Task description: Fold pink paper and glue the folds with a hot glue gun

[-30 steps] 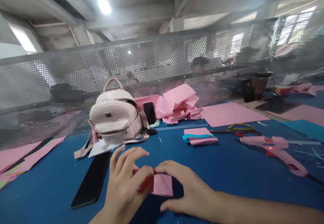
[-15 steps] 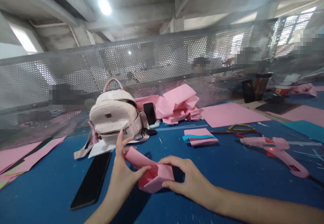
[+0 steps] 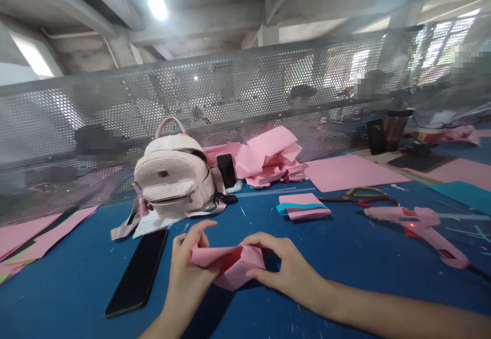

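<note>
A small folded pink paper box (image 3: 240,270) is held between both hands just above the blue table (image 3: 307,288). My left hand (image 3: 194,262) grips its left flap, the thumb reaching into the opening and the index finger curled above the flap. On the right side, my right hand (image 3: 282,265) pinches the box between thumb and fingers. The inside of the box is partly hidden by the flap and my left thumb. Behind my hands lies a flat folded pink paper piece (image 3: 307,212) with a blue strip (image 3: 301,206) across it.
A black phone (image 3: 138,272) lies left of my left hand. Behind stand a cream backpack (image 3: 174,175) and crumpled pink paper (image 3: 270,157). Scissors (image 3: 364,196) and a pink glue gun (image 3: 425,229) with a lit red light lie right. A perforated metal screen (image 3: 238,93) borders the table.
My left fingers, raised and spread before, have curled down, and the left thumb has moved into the box. The box's left flap has tipped lower. My right hand keeps its pinch.
</note>
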A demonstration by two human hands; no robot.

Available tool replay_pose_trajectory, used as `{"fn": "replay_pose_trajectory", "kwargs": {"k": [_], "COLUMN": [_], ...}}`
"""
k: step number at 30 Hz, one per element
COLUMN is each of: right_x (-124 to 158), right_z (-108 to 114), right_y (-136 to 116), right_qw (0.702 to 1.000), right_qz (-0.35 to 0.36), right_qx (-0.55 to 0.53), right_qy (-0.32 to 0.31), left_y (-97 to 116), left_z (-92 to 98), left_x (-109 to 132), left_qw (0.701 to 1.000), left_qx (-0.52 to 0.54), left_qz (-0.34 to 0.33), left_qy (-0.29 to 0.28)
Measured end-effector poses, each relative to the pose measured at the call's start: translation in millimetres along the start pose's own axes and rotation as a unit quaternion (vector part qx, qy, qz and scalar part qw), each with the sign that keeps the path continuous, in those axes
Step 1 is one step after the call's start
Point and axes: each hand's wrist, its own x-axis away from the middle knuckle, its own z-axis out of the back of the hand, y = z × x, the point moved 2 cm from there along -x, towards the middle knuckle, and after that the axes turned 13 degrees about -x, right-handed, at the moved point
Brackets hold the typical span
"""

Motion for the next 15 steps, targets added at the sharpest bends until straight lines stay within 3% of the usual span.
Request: {"fn": "replay_pose_trajectory", "kwargs": {"k": [3,6,10,15], "right_x": [-1,-1,-3,-7], "right_z": [0,2,7,13], "right_y": [-2,-4,-7,-10], "right_qw": [1.000,0.999,0.998,0.994], "right_qz": [0.014,0.036,0.058,0.088], "right_qx": [-0.005,0.000,-0.005,-0.049], "right_qy": [-0.009,-0.013,-0.028,-0.039], "left_y": [5,7,4,2], "left_z": [2.5,6.7,11.3,12.3], "left_x": [0,-1,-4,-10], "left_qw": [0.993,0.981,0.967,0.960], "left_qx": [-0.023,0.025,0.110,0.156], "left_qz": [-0.105,-0.184,-0.222,-0.224], "left_qy": [-0.044,-0.063,-0.066,-0.058]}}
